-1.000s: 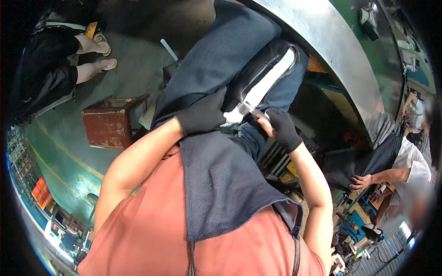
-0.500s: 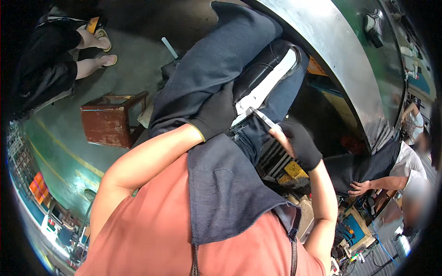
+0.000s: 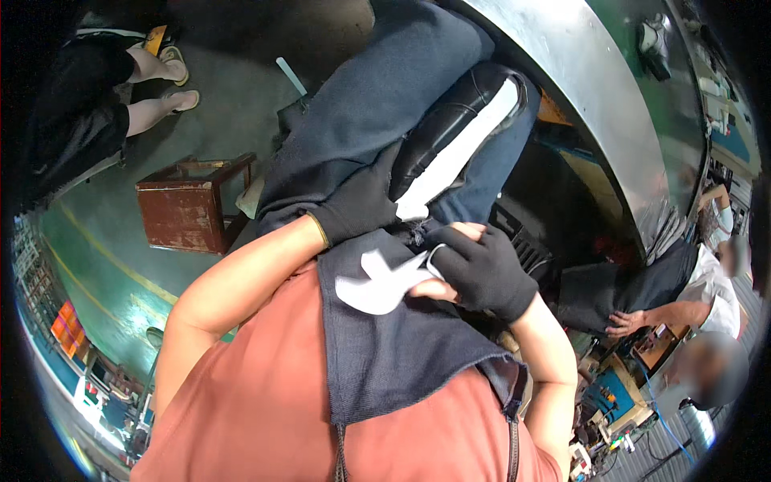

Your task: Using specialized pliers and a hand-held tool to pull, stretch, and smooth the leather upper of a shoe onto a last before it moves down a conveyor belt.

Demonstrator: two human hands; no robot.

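Observation:
My left hand (image 3: pixel 361 205), in a black glove, grips the near end of a shiny black shoe part (image 3: pixel 450 128) with a white strip (image 3: pixel 462 149) along it, which rests on my lap over a dark blue apron (image 3: pixel 401 345). Just below it, my gloved right hand (image 3: pixel 482 269) pinches a flat white cut-out piece (image 3: pixel 381 283) that lies against the apron. The two hands are close together but apart.
A worn red-brown wooden stool (image 3: pixel 189 205) stands on the green floor to my left. Another person's legs in sandals (image 3: pixel 157 80) are at the upper left. A curved metal machine rim (image 3: pixel 586 88) runs along the right, where a co-worker (image 3: pixel 691 289) sits.
My right hand has dropped from the black part toward my lap, and the white cut-out piece now shows in its fingers. My left hand stays on the black part.

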